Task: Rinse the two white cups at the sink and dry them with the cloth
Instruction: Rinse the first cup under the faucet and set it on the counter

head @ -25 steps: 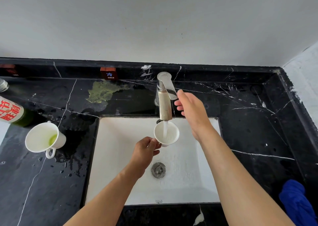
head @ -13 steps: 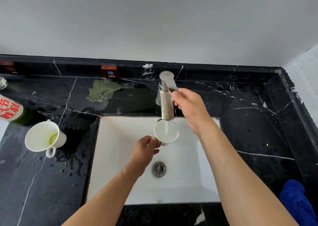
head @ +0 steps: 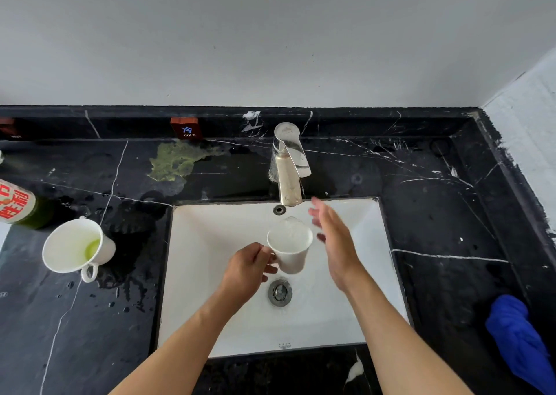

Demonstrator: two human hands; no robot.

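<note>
My left hand point(head: 245, 269) grips a white cup point(head: 291, 247) by its handle over the white sink point(head: 210, 274), below and in front of the metal tap point(head: 288, 165). The cup is upright and holds water. My right hand point(head: 334, 241) is open, fingers spread, just right of the cup and apart from it. No water runs from the spout. A second white cup point(head: 75, 248) leans on the black counter at the left with green liquid inside. A blue cloth point(head: 517, 337) lies on the counter at the lower right.
A bottle with a red and white label point(head: 18, 203) lies at the far left. A green stain point(head: 177, 161) marks the wet black marble counter behind the sink. A small COLD sign point(head: 185, 128) stands on the back ledge. The drain point(head: 279, 293) sits mid-basin.
My right hand left the tap lever and dropped beside the cup. The water stream stopped. My left hand drew the cup down and toward me, away from the spout.
</note>
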